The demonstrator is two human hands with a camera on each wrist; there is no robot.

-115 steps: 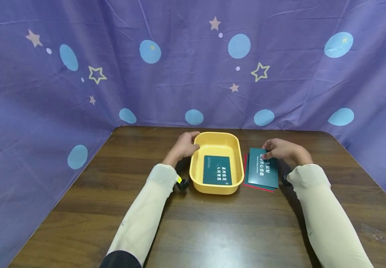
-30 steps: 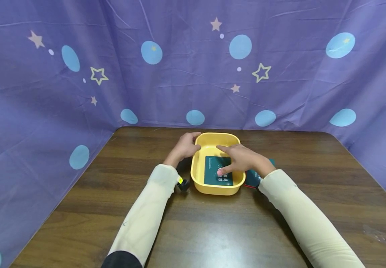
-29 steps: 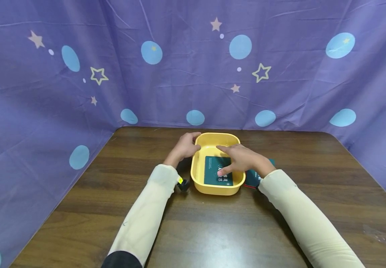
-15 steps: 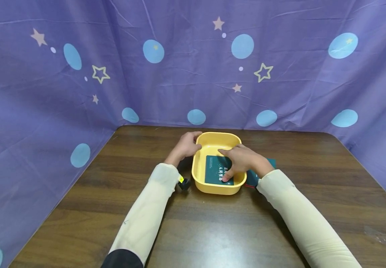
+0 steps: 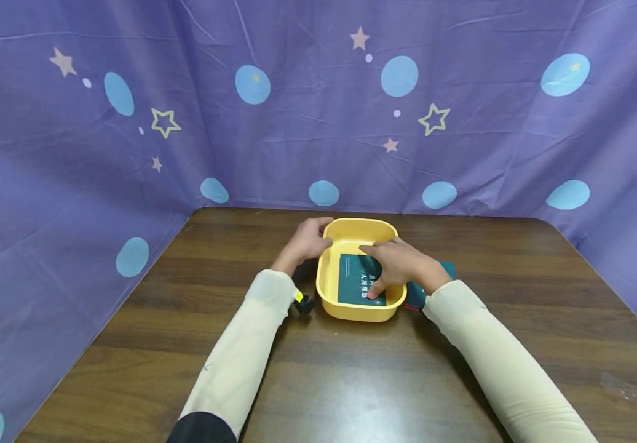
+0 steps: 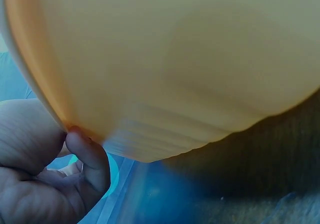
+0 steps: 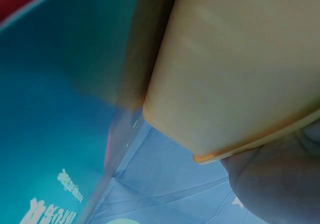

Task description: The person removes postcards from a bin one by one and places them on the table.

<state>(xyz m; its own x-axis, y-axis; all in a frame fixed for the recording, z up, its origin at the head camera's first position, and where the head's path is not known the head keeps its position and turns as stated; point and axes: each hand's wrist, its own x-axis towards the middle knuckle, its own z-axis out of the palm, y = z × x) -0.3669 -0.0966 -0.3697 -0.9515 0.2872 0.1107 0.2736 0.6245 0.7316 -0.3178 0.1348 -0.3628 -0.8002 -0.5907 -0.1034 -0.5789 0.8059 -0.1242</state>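
A yellow plastic tub (image 5: 358,314) stands on the brown table. My left hand (image 5: 304,242) holds its far left rim; in the left wrist view the thumb goes over the rim while a curled finger meets the outer wall. Inside the tub lies a dark green notebook (image 5: 352,280) with white Chinese characters. My right hand (image 5: 401,261) reaches over the right rim and grips this notebook, thumb on the cover and a finger past its far edge; the other fingertips are hidden. The notebook's far edge looks slightly raised.
Right of the tub, partly under my right wrist, lies a stack of green notebooks (image 5: 415,296) with a red edge (image 5: 411,307) showing beneath. A black wrist camera (image 5: 303,304) sits by the left cuff. A purple patterned curtain (image 5: 296,141) hangs behind the table.
My right hand has gone from the notebook stack on the right into the tub. Its thumb has moved down onto the notebook, whose far edge has risen slightly. The left hand stays put.
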